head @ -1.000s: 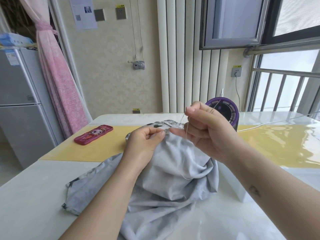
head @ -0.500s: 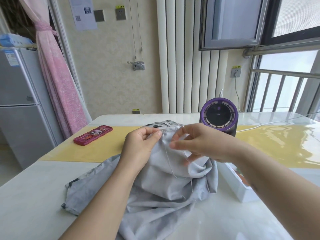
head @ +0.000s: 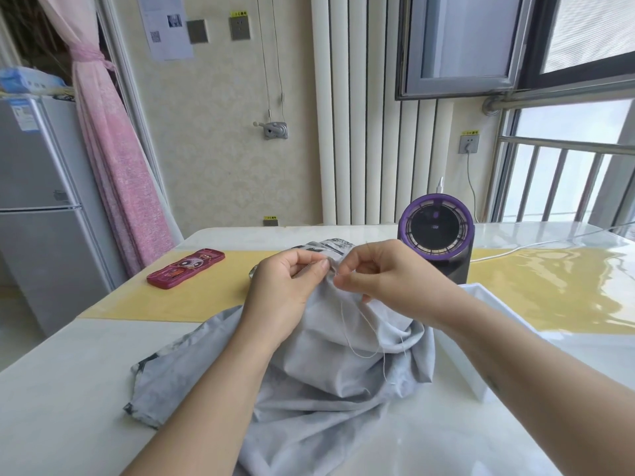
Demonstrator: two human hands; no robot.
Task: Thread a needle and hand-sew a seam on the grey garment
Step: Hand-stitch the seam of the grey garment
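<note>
holding up a peak of the crumpled soft grey cloth garment (head: 330,389), heaped at the near middle of the glossy white table (head: 68,389), probably to keep the seam edge lifted and taut for stitching; pinching that raised fold with the left hand (head: 288,286), thumb against curled fingers; meeting it just beside with the right hand (head: 385,273), thumb and forefinger closed in a fine pinch at the fold, seemingly on the thin steel needle, though too small to make out for certain; trailing a slack loop of pale thin thread (head: 357,341) from that pinch down over the cloth, presumably left loose for a free pull; judging the step as mid-stitch, with no way to read the seam length done; letting the rest of the garment spill toward the near edge, out of the way; farther out, keeping an open white rectangular box (head: 491,293) just beside the cloth, under the right forearm, likely for sewing bits within reach; behind the right hand, standing a round black fan with a purple rim (head: 434,231); well apart to the left, leaving a flat red printed case (head: 185,268) on the yellow table mat (head: 206,297).
</note>
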